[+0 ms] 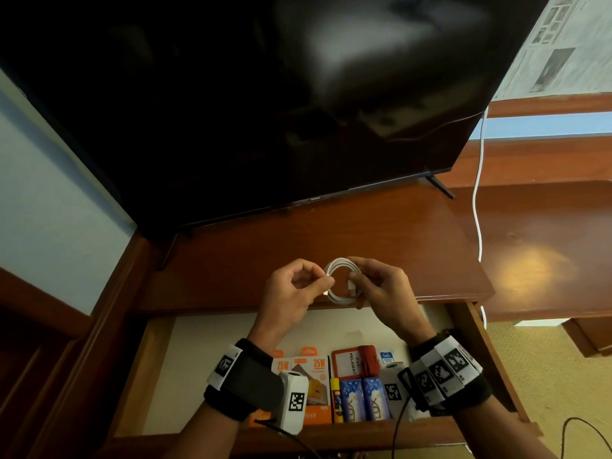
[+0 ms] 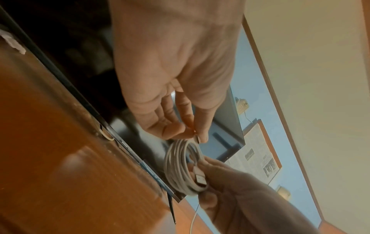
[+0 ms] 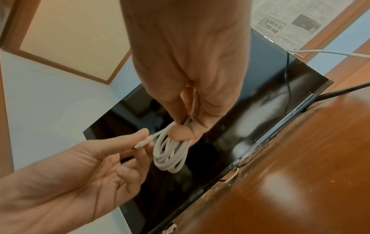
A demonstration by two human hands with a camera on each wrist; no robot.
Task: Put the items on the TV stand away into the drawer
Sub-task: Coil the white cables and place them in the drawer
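A coiled white cable (image 1: 339, 279) (image 2: 180, 164) (image 3: 170, 152) is held between both hands above the front edge of the wooden TV stand (image 1: 298, 246). My right hand (image 1: 374, 286) (image 3: 184, 126) grips the coil on its right side, with the USB plug pressed against the loops. My left hand (image 1: 298, 286) (image 2: 192, 131) pinches the cable's small end connector between thumb and forefinger. Below the hands the drawer (image 1: 159, 366) stands pulled out, holding orange charger boxes (image 1: 314, 369), a red card holder (image 1: 351, 362), a glue stick (image 1: 336, 397) and blue packets (image 1: 362, 402).
A large black TV (image 1: 265, 111) stands at the back of the stand on thin legs. Another white cable (image 1: 478, 193) hangs down past the TV's right edge. A lower wooden surface (image 1: 546, 246) lies to the right, carpet (image 1: 563, 376) beneath it.
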